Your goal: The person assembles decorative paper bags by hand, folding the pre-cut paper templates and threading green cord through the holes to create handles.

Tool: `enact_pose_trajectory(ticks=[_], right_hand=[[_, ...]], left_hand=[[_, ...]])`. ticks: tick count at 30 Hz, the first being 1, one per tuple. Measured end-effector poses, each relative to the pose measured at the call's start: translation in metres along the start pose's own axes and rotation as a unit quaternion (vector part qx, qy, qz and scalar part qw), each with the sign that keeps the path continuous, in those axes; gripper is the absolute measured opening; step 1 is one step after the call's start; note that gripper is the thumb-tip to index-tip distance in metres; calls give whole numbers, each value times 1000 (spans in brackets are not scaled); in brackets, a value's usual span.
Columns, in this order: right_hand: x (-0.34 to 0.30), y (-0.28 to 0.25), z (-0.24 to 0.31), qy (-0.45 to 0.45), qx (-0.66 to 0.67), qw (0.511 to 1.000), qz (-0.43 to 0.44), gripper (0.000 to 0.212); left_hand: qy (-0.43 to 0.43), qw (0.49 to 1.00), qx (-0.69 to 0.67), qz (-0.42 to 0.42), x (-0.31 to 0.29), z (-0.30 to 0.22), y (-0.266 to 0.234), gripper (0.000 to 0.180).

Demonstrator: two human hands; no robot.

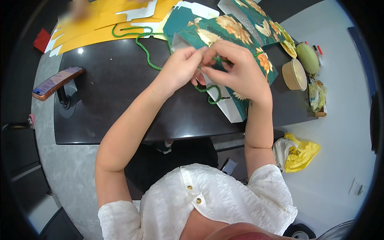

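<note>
White shirt (168,204), left hand (185,64), grip unclear, right hand (237,68) pinching green cord (219,93) over patterned bag (230,38)

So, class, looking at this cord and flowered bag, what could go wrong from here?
The green cord trails across the yellow sheets, so a tug might snag them. The flowered bag lies beneath the right hand, whose pressure could crease it. The propped phone stands near the left edge of the table, so a bump might tip it off.
</note>
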State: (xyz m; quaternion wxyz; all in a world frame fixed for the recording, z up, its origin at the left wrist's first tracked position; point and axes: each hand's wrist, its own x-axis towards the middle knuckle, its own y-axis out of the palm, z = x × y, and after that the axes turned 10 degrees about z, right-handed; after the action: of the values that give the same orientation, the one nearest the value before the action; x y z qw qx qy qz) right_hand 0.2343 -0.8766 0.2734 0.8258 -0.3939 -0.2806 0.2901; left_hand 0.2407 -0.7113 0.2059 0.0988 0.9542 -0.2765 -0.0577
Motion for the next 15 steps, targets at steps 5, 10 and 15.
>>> enact_pose_trajectory(ticks=[5, 10, 15], right_hand=[[-34, -38, -12, 202, -25, 979, -31, 15], [-70, -56, -7, 257, 129, 957, -22, 18], [-117, -67, -7, 250, 182, 951, -5, 14]], left_hand=[[-11, 999, 31, -20, 3, -1, -9, 40], [-12, 998, 58, -28, 8, 0, -14, 40], [-7, 991, 123, -58, 9, 2, -18, 42]])
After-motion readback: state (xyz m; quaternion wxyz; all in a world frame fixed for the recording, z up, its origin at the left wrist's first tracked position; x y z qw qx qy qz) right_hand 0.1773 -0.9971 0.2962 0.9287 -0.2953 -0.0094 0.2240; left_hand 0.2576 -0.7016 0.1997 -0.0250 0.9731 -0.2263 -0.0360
